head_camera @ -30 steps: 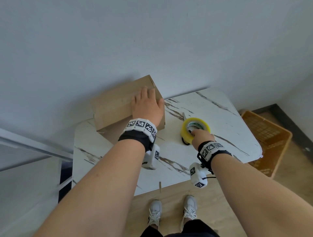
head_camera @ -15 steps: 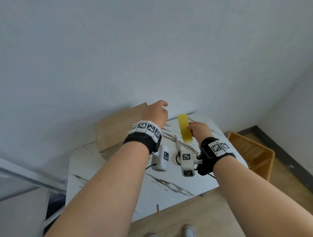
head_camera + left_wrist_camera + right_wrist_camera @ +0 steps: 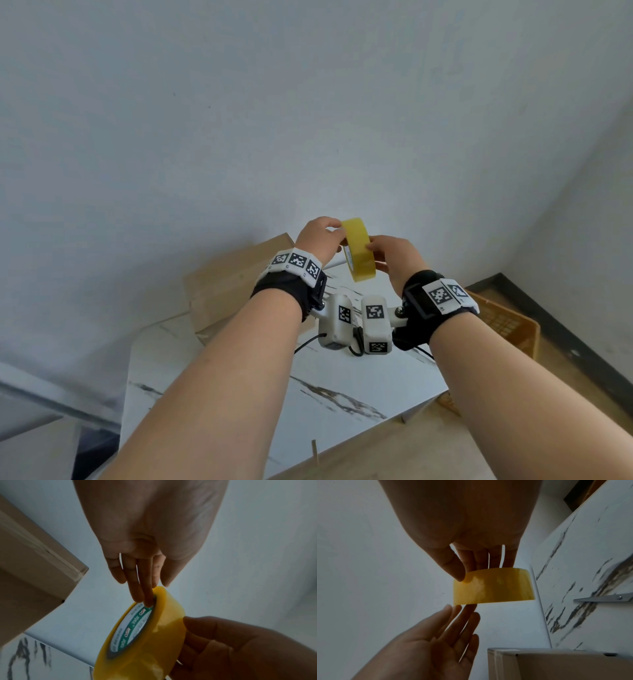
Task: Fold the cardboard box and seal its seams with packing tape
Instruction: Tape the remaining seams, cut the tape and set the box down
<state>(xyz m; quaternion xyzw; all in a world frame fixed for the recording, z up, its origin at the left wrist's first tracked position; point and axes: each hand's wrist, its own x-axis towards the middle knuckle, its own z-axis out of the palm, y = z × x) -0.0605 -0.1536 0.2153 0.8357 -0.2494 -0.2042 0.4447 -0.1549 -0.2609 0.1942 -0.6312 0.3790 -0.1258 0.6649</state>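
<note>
A yellow packing tape roll [image 3: 358,253] is held up in the air above the table. My right hand [image 3: 375,253] pinches it between thumb and fingers across its width [image 3: 493,586]. My left hand [image 3: 334,233] meets the roll from the left with straight fingers; its fingertips [image 3: 148,601] touch the inner rim of the roll's core [image 3: 130,628]. The folded cardboard box [image 3: 233,284] stands on the table by the wall, below and left of the hands, and neither hand touches it. A clear tape strip runs along its edge [image 3: 42,550].
The white marble table [image 3: 342,387] lies under the hands. Scissors [image 3: 604,599] rest on it to the right of the box [image 3: 556,665]. An orange plastic crate [image 3: 503,325] sits on the floor at the right. A plain wall stands close behind.
My right hand lifted the tape roll off the table and raised it. My left hand left the top of the box and came up to the roll.
</note>
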